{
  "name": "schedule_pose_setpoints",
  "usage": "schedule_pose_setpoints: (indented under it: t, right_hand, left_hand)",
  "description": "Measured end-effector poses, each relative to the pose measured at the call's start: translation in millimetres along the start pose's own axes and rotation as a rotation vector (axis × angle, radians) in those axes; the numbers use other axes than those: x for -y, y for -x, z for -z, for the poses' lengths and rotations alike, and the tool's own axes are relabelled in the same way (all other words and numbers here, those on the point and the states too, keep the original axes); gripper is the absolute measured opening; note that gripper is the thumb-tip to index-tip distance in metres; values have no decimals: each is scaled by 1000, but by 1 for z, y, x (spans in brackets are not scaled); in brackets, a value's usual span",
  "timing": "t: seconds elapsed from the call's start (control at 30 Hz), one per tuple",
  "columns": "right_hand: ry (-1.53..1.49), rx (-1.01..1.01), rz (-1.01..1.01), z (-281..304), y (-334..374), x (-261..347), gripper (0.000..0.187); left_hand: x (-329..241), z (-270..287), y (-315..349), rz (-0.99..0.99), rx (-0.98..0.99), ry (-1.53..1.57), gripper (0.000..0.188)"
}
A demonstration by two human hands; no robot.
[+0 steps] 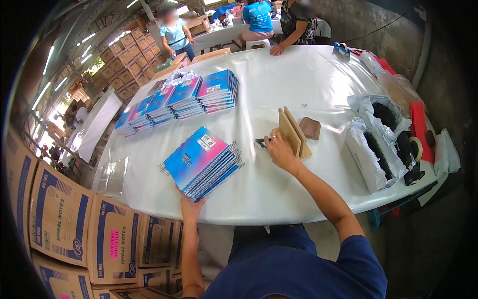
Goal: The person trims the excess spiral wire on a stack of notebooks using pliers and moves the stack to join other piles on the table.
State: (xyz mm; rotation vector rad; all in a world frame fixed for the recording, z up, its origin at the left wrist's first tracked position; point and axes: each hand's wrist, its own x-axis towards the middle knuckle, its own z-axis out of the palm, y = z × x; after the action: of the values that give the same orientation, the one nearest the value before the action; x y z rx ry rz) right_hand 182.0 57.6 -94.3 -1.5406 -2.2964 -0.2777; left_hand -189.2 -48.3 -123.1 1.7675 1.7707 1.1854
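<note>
A stack of blue-and-pink spiral notebooks [191, 157] lies on the white-covered table, spiral bindings showing along several edges. My left hand [192, 207] grips its near corner, thumb and fingers around the edge; some fingers are hidden beneath. To the right, my right hand [281, 151] is closed on a small dark tool that looks like pliers [260, 143], partly covered by the fingers. Just beside that hand stands a wooden jig [291, 130] of two upright boards on a base. A brown flat piece [309, 128] lies against the jig's far right side.
Several notebook piles [184, 94] line the table's far left. White-wrapped boxes of black spiral coils [376, 149] and a tape roll [416, 148] sit at right. A tape dispenser [341, 50] stands at the far edge. Cartons [117, 239] crowd the near left. Other people are beyond the table.
</note>
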Motion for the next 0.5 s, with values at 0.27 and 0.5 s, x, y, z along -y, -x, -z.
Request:
schedule_pose_setpoints:
  t: [0.27,0.5]
  right_hand:
    - [63,96,-45,-11,31,44,49]
    - [179,1,-17,-16,40,51,59]
  left_hand:
    - [58,-13,2,5,-111,-158,90]
    - [53,-13,3,118,-103,-80,88]
